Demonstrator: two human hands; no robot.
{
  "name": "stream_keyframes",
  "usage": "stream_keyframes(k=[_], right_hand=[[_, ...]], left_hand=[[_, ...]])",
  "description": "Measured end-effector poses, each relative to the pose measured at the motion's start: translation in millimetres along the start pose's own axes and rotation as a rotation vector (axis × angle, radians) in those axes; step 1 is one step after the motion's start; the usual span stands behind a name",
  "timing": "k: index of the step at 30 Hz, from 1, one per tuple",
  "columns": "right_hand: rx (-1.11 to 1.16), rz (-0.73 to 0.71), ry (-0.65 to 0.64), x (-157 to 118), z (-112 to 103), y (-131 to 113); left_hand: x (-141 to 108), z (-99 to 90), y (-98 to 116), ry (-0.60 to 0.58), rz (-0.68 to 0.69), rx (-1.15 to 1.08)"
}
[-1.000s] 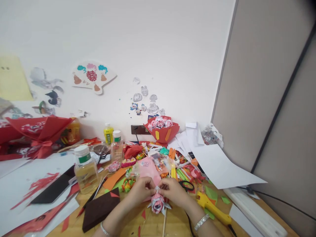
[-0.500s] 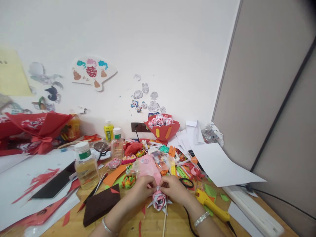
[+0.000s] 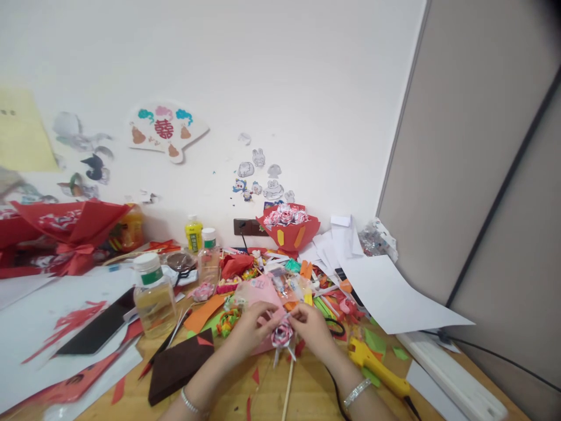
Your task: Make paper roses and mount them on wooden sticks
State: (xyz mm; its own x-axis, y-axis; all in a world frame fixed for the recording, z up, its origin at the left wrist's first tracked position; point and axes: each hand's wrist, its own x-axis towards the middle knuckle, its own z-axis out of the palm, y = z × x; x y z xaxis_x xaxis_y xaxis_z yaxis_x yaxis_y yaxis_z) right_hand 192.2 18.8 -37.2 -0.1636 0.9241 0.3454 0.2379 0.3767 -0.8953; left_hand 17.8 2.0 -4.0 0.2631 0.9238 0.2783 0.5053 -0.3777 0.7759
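A pink-and-white paper rose [image 3: 281, 334] is held between my hands, above the near middle of the table. My left hand [image 3: 258, 325] has its fingers closed on the rose's upper left edge. On the other side my right hand [image 3: 310, 328] pinches the outer paper petals at the upper right. A thin wooden stick [image 3: 287, 390] runs from below the rose toward the table's near edge; whether it is joined to the flower is hidden. Behind the hands lies a pink paper sheet [image 3: 259, 293].
A yellow glue gun [image 3: 380, 369] lies right of my right forearm, near a white power strip [image 3: 453, 374]. On the left are a dark brown block [image 3: 180, 367], a bottle of yellowish liquid [image 3: 153, 301] and a phone [image 3: 99, 327]. A red-wrapped bouquet [image 3: 287, 228] stands against the wall.
Both hands and the rose have moved slightly away from me. My hands have spread a little apart, and the stick's lower end has shifted left.
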Motion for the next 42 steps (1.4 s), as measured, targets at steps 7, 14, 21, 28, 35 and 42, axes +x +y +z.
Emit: stream_keyframes(k=[7, 14, 21, 28, 35, 42], right_hand=[[0.122, 0.013, 0.159, 6.1, 4.6, 9.1], [0.159, -0.031, 0.120, 0.9, 3.7, -8.4], [0.117, -0.138, 0.108, -3.1, 0.5, -21.9], [-0.047, -0.336, 0.087, -6.9, -5.0, -24.1], [-0.131, -0.403, 0.100, -6.3, -7.3, -22.7], [0.019, -0.222, 0.161, -2.4, -5.7, -11.8]], left_hand=[[-4.0, 19.0, -11.4, 0.062, 0.059, 0.029], [-3.0, 12.4, -0.1, 0.098, 0.117, 0.097], [-2.3, 10.8, -3.3, 0.155, 0.200, 0.050], [-5.4, 12.4, -0.6, 0.207, 0.216, -0.048], [-6.0, 11.4, 4.2, 0.195, 0.214, -0.040], [-6.9, 10.0, 7.5, 0.183, 0.205, -0.019]])
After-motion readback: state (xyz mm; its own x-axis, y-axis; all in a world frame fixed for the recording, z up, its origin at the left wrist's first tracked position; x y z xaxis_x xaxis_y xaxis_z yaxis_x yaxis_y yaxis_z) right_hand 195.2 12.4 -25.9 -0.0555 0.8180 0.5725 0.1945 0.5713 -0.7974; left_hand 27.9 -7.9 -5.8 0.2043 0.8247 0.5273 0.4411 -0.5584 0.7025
